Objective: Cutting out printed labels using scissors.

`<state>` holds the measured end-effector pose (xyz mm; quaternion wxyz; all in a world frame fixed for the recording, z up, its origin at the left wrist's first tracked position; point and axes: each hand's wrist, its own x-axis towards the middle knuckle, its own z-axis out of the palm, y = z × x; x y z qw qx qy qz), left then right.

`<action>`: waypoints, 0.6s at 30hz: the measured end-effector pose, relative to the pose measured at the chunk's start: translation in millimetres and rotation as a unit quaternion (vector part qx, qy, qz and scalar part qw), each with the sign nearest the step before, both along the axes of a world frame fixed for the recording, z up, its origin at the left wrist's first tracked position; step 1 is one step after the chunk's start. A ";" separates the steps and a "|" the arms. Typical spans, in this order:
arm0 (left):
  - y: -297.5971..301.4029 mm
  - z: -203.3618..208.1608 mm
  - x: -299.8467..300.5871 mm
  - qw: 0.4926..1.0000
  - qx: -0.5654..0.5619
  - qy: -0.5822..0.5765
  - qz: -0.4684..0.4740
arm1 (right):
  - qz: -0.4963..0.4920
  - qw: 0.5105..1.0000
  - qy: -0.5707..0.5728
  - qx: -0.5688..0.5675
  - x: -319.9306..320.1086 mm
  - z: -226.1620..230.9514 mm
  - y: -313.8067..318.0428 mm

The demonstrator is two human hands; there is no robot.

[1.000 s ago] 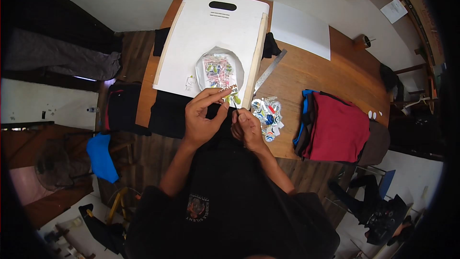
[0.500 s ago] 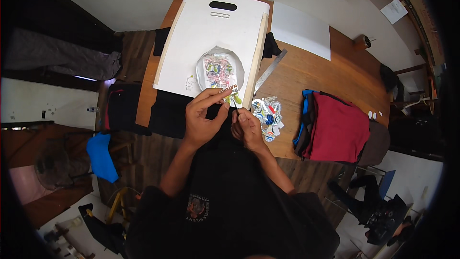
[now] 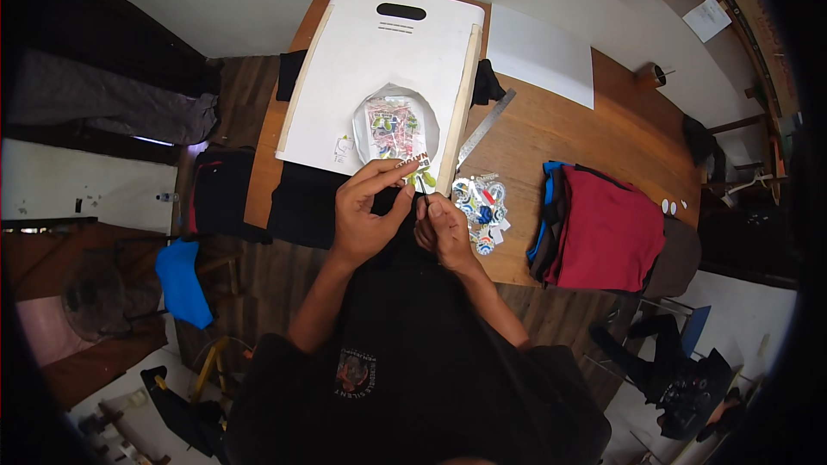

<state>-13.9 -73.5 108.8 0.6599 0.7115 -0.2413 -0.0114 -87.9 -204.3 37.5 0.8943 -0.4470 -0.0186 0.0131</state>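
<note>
A small printed piece (image 3: 422,178) with green leaf shapes and brown letters, perhaps a sticker or transfer, is at the fingertips of my left hand (image 3: 366,220). The thumb and fingers are bent around its left edge. My right hand (image 3: 446,234) pinches a slim dark tool (image 3: 423,189), its tip against the piece; its exact kind is too small to tell. Both hands are over the near edge of a white board (image 3: 345,60). Just beyond them, a round opening in the board has a grey-white rim (image 3: 438,125), with a clear bag of printed pieces (image 3: 398,125) inside.
Right of the board lie a metal ruler (image 3: 488,127) and a pile of cut printed pieces (image 3: 482,207). Folded shirts (image 3: 607,228), maroon on top, are stacked on the wooden table (image 3: 551,138). Black cloth (image 3: 301,207) shows under the board. A white sheet (image 3: 543,52) lies behind.
The printed piece has tilted slightly at my fingertips, and the tool's tip has shifted a little against it. Both hands stay nearly in place.
</note>
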 end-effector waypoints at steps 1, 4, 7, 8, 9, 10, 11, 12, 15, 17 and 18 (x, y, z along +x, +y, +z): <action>0.1 -0.5 0.2 1.000 0.000 0.000 0.000 | -0.001 1.000 -0.006 0.001 0.3 0.2 0.0; 0.2 -2.3 0.9 1.000 0.002 -0.001 0.001 | 0.000 1.000 0.000 0.000 0.8 1.1 0.2; -0.6 -2.3 0.6 1.000 0.000 -0.003 0.003 | -0.005 1.000 0.003 -0.006 0.0 -4.0 1.4; -0.8 -2.0 -0.1 1.000 -0.002 -0.003 0.003 | -0.005 1.000 0.003 -0.006 -0.3 -3.6 1.2; -0.9 -2.1 -0.1 1.000 -0.003 -0.002 0.003 | -0.004 1.000 0.003 -0.005 0.0 -2.3 1.0; -1.0 -2.8 0.1 1.000 -0.003 -0.002 0.003 | -0.003 1.000 0.003 -0.004 0.3 -0.9 0.9; -1.2 -4.1 0.3 1.000 -0.006 -0.001 0.005 | -0.003 1.000 0.003 -0.004 0.7 0.5 0.9; -1.3 -4.6 0.4 1.000 -0.009 0.000 0.007 | -0.003 1.000 -0.002 -0.003 1.0 2.2 0.8; -1.5 -3.8 0.7 1.000 -0.011 -0.007 0.009 | -0.002 1.000 -0.003 -0.001 0.7 2.7 0.9; -1.5 -3.9 0.3 1.000 -0.012 -0.004 0.008 | -0.002 1.000 0.001 -0.002 0.4 3.1 1.1; -1.4 -4.0 0.1 1.000 -0.014 -0.001 0.007 | -0.002 1.000 0.000 0.000 0.4 3.9 1.3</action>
